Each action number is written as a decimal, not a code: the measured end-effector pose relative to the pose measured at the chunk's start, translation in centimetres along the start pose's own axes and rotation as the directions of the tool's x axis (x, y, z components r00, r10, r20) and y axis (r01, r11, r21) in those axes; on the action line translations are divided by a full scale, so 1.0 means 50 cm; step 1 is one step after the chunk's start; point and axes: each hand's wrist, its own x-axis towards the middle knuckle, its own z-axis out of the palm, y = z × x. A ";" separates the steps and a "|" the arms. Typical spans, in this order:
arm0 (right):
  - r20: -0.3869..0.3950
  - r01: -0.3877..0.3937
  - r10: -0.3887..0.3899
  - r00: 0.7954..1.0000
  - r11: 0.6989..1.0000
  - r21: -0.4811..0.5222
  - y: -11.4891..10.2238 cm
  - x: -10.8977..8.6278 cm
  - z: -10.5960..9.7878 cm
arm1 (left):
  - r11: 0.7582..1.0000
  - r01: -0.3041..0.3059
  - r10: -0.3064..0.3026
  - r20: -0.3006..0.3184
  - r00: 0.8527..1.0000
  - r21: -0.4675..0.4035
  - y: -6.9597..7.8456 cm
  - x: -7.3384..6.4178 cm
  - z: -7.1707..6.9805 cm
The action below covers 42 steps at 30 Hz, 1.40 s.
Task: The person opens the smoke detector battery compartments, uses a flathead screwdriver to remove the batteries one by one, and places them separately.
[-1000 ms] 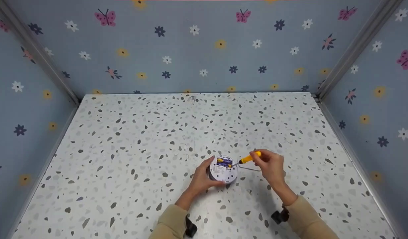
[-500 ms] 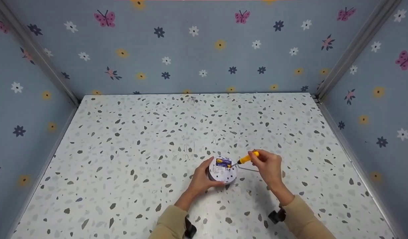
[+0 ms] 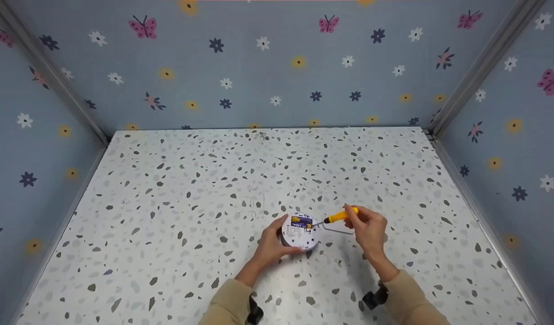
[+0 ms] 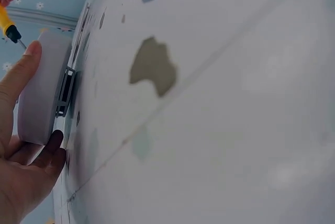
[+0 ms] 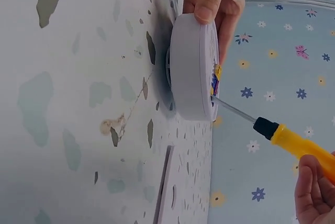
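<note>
My left hand (image 3: 273,241) grips a round white battery-powered device (image 3: 299,241) by its rim, thumb on the near side and fingers around the left. Its labelled face is up, with purple and yellow batteries (image 3: 301,221) in an open compartment. In the right wrist view a battery's yellow end (image 5: 218,71) sticks up a little past the face. My right hand (image 3: 369,228) pinches the yellow handle of a screwdriver (image 3: 341,215). The metal shaft slants down leftwards, its tip at the battery compartment's right end. A dark slotted bracket (image 4: 65,92) shows on the device's underside.
A flat white piece with a slot (image 5: 166,182) lies on the speckled table (image 3: 177,189), just right of the device and partly beneath the right hand. Flower-printed panels (image 3: 277,67) enclose the table at the back and sides.
The device has shifted slightly left with the left hand. The screwdriver's handle has swung a little to the right and the tool lies flatter, its tip still at the batteries.
</note>
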 end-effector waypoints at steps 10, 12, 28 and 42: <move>-0.097 -0.073 0.064 0.993 0.993 -0.091 0.191 0.014 -0.003 | 0.999 0.037 -0.037 0.000 0.999 0.028 0.004 0.002 -0.001; -0.110 -0.087 0.079 0.991 0.994 -0.068 0.208 0.016 -0.005 | 0.999 0.035 -0.035 0.001 0.999 0.027 0.004 0.002 -0.001; -0.179 -0.282 0.284 0.942 0.959 0.038 0.206 -0.001 -0.010 | 1.000 -0.011 0.011 -0.014 1.000 0.007 0.004 0.000 -0.001; -0.195 -0.420 0.427 0.883 0.904 0.079 0.180 -0.015 -0.014 | 1.000 -0.009 0.010 -0.018 1.000 0.022 0.002 0.002 -0.002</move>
